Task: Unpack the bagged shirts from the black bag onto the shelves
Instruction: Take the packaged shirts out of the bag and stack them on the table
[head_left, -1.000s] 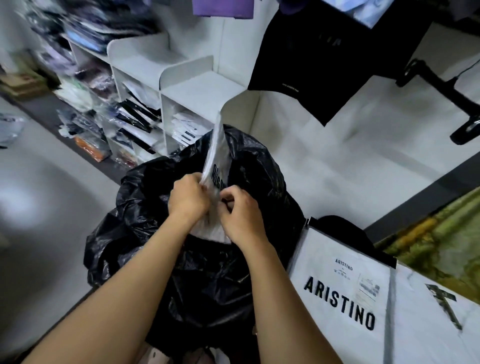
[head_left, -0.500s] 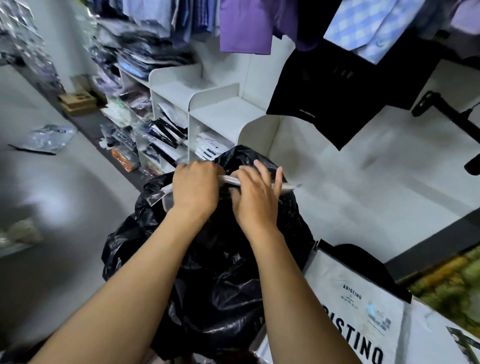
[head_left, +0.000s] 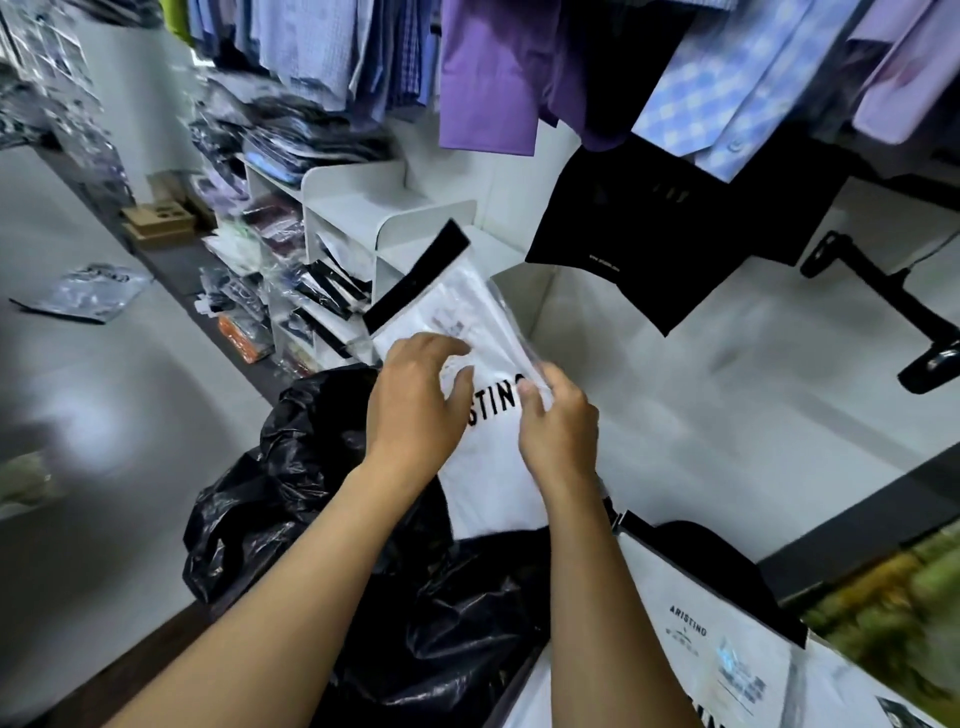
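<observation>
A white bagged shirt (head_left: 488, 467) with black lettering and a black top strip is up in front of me, above the black bag (head_left: 322, 499). My left hand (head_left: 415, 400) lies on its face with spread fingers and the thumb across the print. My right hand (head_left: 558, 423) pinches its right edge. The white stepped shelves (head_left: 384, 218) stand just beyond, their tops bare and their lower slots holding packed shirts.
More white bagged shirts (head_left: 722, 639) lie at the lower right. Hanging shirts (head_left: 488, 73) and a black garment (head_left: 649, 228) crowd the space above. Stacks of packed clothes (head_left: 291, 140) fill the left shelving. A packet (head_left: 88, 291) lies on the grey floor.
The bagged shirt has come up out of the black bag and turned from edge-on to face up. My view has risen toward the shelves and hanging shirts.
</observation>
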